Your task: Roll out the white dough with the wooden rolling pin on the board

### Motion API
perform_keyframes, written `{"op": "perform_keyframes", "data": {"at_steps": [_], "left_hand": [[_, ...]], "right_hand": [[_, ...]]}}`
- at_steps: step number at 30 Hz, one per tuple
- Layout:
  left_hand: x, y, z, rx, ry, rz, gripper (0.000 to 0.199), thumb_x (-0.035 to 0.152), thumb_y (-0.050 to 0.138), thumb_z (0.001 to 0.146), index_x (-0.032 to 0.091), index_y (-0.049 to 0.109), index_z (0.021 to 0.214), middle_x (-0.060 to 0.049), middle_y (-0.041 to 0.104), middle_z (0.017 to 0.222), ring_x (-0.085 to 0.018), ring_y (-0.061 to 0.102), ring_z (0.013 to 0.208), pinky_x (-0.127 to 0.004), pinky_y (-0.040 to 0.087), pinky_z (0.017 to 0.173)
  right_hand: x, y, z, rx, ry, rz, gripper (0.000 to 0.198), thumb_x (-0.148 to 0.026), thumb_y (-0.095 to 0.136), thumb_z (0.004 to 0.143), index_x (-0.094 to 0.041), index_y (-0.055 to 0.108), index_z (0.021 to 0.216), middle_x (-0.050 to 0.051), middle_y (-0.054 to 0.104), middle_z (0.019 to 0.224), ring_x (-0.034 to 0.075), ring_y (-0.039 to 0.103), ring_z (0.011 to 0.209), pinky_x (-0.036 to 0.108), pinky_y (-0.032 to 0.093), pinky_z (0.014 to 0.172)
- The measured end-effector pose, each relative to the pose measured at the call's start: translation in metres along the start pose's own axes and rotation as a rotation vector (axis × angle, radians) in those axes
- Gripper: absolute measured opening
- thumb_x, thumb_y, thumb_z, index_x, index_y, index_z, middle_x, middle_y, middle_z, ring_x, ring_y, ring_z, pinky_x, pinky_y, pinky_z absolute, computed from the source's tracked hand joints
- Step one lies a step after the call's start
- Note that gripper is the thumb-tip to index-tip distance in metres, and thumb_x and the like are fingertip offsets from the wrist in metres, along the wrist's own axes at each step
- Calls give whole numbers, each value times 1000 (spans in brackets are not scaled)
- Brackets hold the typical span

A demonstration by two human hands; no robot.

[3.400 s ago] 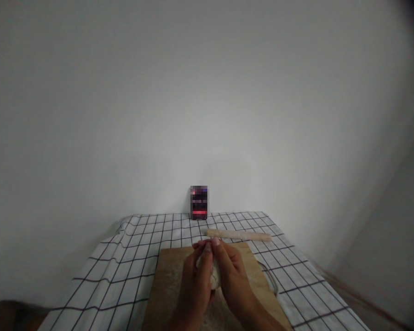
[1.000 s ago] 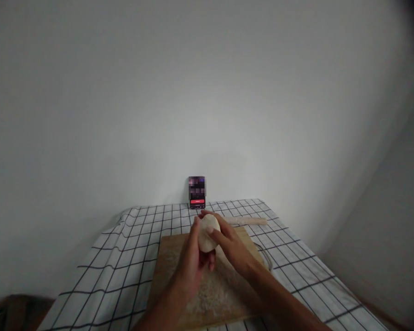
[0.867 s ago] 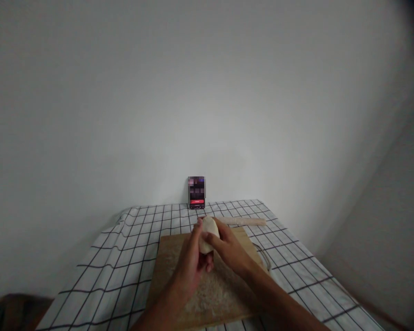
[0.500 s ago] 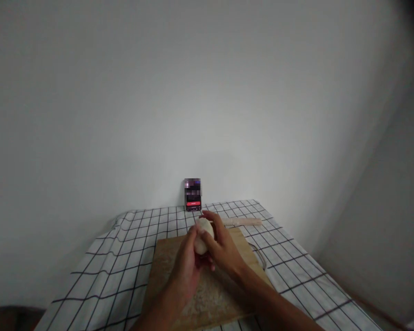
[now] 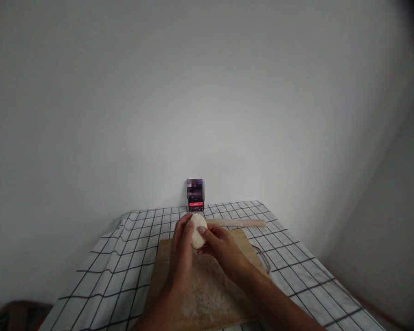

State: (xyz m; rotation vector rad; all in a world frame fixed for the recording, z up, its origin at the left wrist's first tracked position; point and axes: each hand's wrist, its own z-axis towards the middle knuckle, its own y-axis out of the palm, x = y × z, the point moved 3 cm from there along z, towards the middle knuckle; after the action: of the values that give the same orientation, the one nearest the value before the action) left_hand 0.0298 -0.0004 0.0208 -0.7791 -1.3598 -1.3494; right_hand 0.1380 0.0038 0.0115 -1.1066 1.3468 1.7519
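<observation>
White cloth [image 5: 124,257]: is spreading beneath the board [image 5: 163,262], its dark grid rippling leftward.
Board: is bearing whitish powder [image 5: 207,301].
Left hand [image 5: 181,241]: is cupping the left side of the dough [image 5: 197,235], clamped on it.
Phone [image 5: 196,195]: is standing upright before the wall [image 5: 227,115], beyond the hands.
Dough: is sitting between both hands, pale and rounded, held above the board.
Right hand [image 5: 221,247]: is gripping the dough too, thumb pressing its face.
Rolling pin [image 5: 239,223]: is lying on the cloth behind the board.
Cord [image 5: 264,258]: is looping at the board's right edge.
</observation>
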Motion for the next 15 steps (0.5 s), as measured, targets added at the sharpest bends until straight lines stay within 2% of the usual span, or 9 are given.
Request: {"op": "perform_keyframes", "data": {"at_steps": [3, 7, 10, 12, 15], "left_hand": [[6, 0, 0, -19, 1, -65, 54, 53, 71, 80, 25, 67, 126, -9, 71, 131, -27, 64, 121, -40, 51, 101], [5, -1, 1, -29, -77, -82, 56, 57, 72, 78, 18, 71, 117, -10, 76, 107, -25, 72, 95, -35, 57, 82], [4, -2, 3, -13, -109, -123, 49, 53, 75, 76, 17, 73, 110, -5, 74, 90, -22, 71, 80, -31, 56, 72], [7, -1, 4, -29, -95, -169, 38, 51, 75, 76, 17, 73, 94, -3, 71, 81, -19, 69, 75, -29, 55, 70], [14, 2, 1, -76, -108, -267, 35, 50, 76, 75, 18, 62, 67, 1, 63, 67, -15, 61, 65, -27, 52, 67]], "right_hand": [[-2, 7, -6, -80, 93, 127, 47, -59, 83, 77, -15, 66, 84, 5, 71, 86, 15, 68, 79, 24, 55, 69], [6, 13, -10, -15, 135, 141, 51, -63, 84, 74, -18, 63, 85, 4, 70, 88, 17, 68, 82, 27, 56, 71], [15, 9, -7, 98, 70, -18, 55, -67, 83, 71, -21, 58, 86, 2, 66, 84, 19, 65, 78, 31, 55, 68], [19, 5, -5, 166, -10, -96, 57, -67, 83, 71, -22, 55, 91, 2, 65, 86, 20, 64, 80, 34, 55, 72], [22, 5, -4, 144, -112, -96, 63, -64, 85, 71, -24, 54, 109, 5, 65, 106, 24, 65, 96, 39, 55, 84]]}}
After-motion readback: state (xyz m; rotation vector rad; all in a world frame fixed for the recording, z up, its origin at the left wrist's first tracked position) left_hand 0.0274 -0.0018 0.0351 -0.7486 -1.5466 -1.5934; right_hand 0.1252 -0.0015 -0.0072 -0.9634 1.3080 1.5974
